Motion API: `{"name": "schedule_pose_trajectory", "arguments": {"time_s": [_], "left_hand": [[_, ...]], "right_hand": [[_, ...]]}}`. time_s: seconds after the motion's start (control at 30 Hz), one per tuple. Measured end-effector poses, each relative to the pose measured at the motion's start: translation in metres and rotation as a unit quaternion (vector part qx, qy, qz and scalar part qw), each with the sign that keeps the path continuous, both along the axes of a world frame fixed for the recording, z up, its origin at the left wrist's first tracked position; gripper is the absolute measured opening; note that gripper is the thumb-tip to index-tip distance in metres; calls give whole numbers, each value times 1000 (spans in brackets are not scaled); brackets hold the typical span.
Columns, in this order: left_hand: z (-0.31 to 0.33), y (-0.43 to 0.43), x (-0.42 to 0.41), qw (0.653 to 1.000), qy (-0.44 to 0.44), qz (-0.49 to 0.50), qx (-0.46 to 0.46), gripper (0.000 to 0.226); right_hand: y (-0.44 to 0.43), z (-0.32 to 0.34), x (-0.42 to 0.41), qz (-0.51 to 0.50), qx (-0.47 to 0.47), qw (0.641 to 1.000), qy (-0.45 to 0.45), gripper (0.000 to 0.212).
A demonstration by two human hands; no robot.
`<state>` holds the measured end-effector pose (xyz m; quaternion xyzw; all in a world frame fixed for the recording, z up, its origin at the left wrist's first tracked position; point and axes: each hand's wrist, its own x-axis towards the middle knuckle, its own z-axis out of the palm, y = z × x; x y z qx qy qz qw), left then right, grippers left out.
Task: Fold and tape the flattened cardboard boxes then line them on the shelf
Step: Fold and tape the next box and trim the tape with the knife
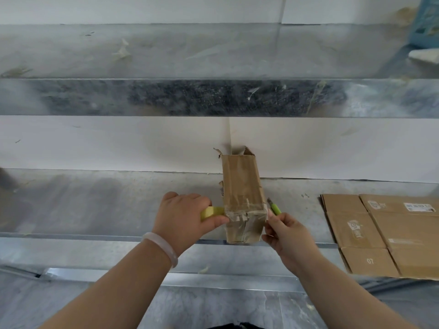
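Metal shelf [95, 205] holds the work. At the left, the left hand [183, 214] is curled round a yellow tape roll [210, 212] and holds it against the left side of the box [240, 186]. The box lies lengthwise mid-shelf, already folded up, with its near end at the front edge and its far flaps ragged and open. Clear tape runs across the near end. Just right of that corner, the right hand [289, 236] grips a green knife [275, 208] with the blade pointing up. Flat boxes [380, 233] wait well to the right on the same shelf. The step looks like taping the near end shut. Next the strip probably needs cutting by the roll, so the blade must cross over while the left hand keeps the tape taut.
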<state>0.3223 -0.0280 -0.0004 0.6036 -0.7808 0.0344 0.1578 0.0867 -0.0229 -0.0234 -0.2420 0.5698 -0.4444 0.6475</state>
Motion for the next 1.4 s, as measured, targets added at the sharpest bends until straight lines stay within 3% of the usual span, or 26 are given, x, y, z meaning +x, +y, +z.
{"name": "schedule_pose_trajectory", "arguments": {"time_s": [0.1,0.17,0.23,0.27,0.3,0.37,0.43,0.63,0.77,0.83,1.1,1.17,1.27,1.33,1.4], "left_hand": [[1,-2,-1,1000,-4,-4,3,64],[1,-3,-1,1000,-7,-2,9,64],[2,-4,-2,1000,-2,0,6,64],[1,-4,-2,1000,0,-1,5,63],[2,-5,-2,1000,-1,-2,3,62],[2,-5,-1,1000,0,-3,1,61],[1,-5,-1,1000,4,-1,6,63],[-4,-6,4,999,29,-2,18,59],[-2,-8,3,999,27,-5,22,62],[0,-9,3,999,29,-7,19,66],[1,-8,-1,998,34,2,52,68],[0,-8,4,993,98,-23,68,70],[-3,-4,14,955,265,-76,105,58],[-4,-3,21,961,237,-122,79,49],[-4,-6,25,982,130,-136,22,47]], "right_hand": [[1,-3,3,-2,17,998,-59,17],[1,-3,-1,-20,11,999,-44,6],[5,-4,-6,-44,-34,993,106,19],[7,-2,-8,-44,-95,973,208,25],[9,1,-9,-32,-190,936,295,28],[7,3,-10,39,-391,825,407,33],[-2,-3,-12,119,-504,718,466,41],[-24,0,-23,143,-614,588,508,29],[-28,4,-33,204,-600,514,579,35],[-23,11,-31,204,-582,501,607,41],[-15,8,26,171,-579,549,578,35],[-18,2,23,162,-581,555,572,33],[-20,2,19,155,-585,555,571,33],[-21,2,19,157,-590,551,569,33],[-20,1,20,161,-594,543,571,33]]}}
